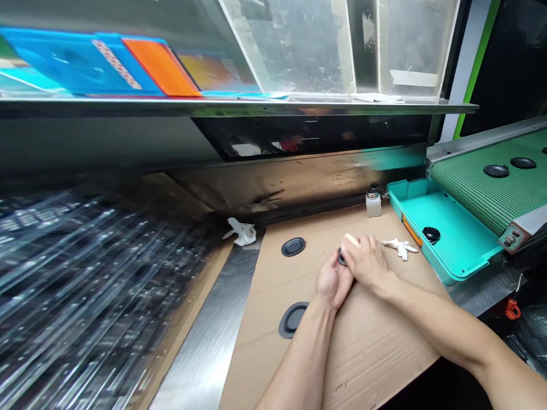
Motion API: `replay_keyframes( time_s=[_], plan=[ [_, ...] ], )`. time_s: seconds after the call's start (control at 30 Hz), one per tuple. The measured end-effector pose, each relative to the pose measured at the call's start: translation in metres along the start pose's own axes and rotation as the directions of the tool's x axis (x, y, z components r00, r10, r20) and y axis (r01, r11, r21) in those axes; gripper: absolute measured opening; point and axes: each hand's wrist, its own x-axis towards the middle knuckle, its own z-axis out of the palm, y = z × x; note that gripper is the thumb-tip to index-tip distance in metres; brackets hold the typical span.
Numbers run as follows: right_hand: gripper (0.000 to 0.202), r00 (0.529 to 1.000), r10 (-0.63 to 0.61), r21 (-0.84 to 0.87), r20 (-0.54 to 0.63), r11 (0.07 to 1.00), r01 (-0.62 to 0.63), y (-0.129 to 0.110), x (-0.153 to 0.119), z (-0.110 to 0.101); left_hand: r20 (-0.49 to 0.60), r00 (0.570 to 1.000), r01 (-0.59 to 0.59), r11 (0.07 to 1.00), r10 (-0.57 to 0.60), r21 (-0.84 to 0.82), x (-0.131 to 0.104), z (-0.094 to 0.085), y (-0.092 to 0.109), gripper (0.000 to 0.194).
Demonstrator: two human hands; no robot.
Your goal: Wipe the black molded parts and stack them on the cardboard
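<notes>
My left hand (334, 282) is closed, palm up, around a small dark rounded part (342, 257), most of it hidden by fingers. My right hand (368, 261) presses over it from the right, fingers curled; a pale patch shows at its fingertips, and I cannot tell whether it is a held pad or skin. On the cardboard sheet (384, 353) under both hands lie two dark oval parts: a far one (293, 246) left of the hands, and a nearer one (293, 320) beside my left forearm, which partly covers it.
A white bottle with a dark top (373, 202) stands at the back. Right are a crumpled white cloth (400, 248), a teal tray (464, 272) holding dark parts, and a green conveyor belt (478, 196) carrying dark ovals. Stacked clear plastic trays (85, 296) fill the left. A shelf (239, 107) crosses above.
</notes>
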Motion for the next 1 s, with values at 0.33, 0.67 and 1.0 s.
replay_keyframes(
  time_s=[0.33, 0.67, 1.0],
  plan=[
    [0.034, 0.968, 0.202, -0.112, 0.150, 0.976, -0.187, 0.044, 0.006, -0.013, -0.040, 0.999, 0.012, 1.000, -0.012, -0.016, -0.007, 0.000, 0.020, 0.036],
    [0.035, 0.968, 0.177, -0.094, 0.179, 0.982, -0.162, 0.041, 0.005, -0.021, 0.233, 0.696, -0.640, 0.440, 0.679, 0.630, -0.027, 0.015, -0.006, 0.080],
    [0.036, 0.965, 0.171, -0.082, 0.196, 0.984, -0.158, 0.042, 0.007, -0.017, 0.180, 0.692, -0.627, 0.458, 0.699, 0.630, -0.036, 0.027, -0.007, 0.090]
  ],
)
